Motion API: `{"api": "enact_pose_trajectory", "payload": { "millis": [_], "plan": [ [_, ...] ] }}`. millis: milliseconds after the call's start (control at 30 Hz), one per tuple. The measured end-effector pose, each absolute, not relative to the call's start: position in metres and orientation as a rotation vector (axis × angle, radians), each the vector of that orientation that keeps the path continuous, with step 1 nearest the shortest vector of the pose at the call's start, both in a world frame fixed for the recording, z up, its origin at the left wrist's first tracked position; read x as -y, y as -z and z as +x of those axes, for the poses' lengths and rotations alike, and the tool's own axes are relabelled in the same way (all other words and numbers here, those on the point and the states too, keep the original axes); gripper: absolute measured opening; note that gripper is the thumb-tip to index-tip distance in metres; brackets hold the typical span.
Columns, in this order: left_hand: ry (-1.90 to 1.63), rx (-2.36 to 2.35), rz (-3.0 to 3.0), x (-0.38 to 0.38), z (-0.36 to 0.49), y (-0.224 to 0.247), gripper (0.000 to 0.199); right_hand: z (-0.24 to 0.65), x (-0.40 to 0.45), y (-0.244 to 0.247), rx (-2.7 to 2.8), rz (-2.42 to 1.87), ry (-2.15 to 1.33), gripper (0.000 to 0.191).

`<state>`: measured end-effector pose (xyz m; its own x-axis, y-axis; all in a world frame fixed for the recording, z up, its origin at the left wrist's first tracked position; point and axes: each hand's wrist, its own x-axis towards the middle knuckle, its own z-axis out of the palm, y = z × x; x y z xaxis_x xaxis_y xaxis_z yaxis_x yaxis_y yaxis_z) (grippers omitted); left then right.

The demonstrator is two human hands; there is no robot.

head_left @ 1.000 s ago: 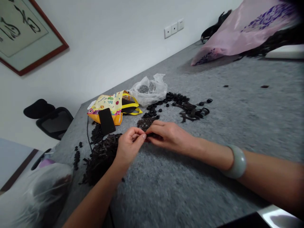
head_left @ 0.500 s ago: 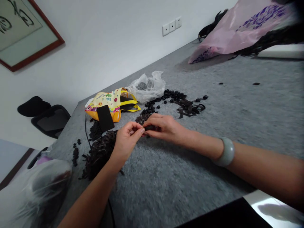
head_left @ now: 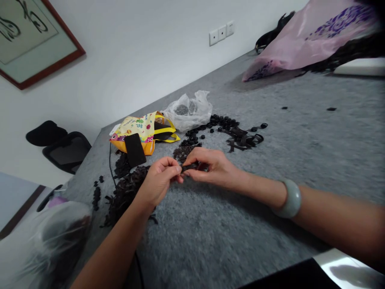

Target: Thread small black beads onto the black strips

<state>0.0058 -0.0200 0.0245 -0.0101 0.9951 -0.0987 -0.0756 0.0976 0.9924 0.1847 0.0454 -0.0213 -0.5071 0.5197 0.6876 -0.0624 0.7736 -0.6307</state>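
Black strip [head_left: 189, 167] pinched by L hand [head_left: 159, 180] & R hand [head_left: 215, 166], yellow bag [head_left: 132, 127] beyond w/ illeg. print [head_left: 140, 121]

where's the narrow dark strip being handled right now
In the head view, the narrow dark strip is just below centre, held between the left hand and right hand.

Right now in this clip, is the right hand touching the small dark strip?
Touching. The head view shows the right hand gripping the dark strip between thumb and fingers, with no gap.
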Motion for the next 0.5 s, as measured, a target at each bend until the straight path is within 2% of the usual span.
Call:
{"api": "enact_pose_trajectory", "payload": {
  "millis": [167,367,500],
  "plan": [
    [-1.061,-1.309,1.105,0.021,0.002,-0.023,0.023,0.187,-0.052,0.026,2.046,-0.286,-0.607,0.010],
    [-1.053,-1.334,1.172,0.019,-0.002,-0.018,0.021,0.189,-0.055,0.026,2.104,-0.217,-0.536,0.018],
    [-1.108,-1.333,1.267,0.018,-0.004,-0.014,0.016,0.190,-0.055,0.024,2.129,-0.192,-0.537,0.015]
  ]
}}
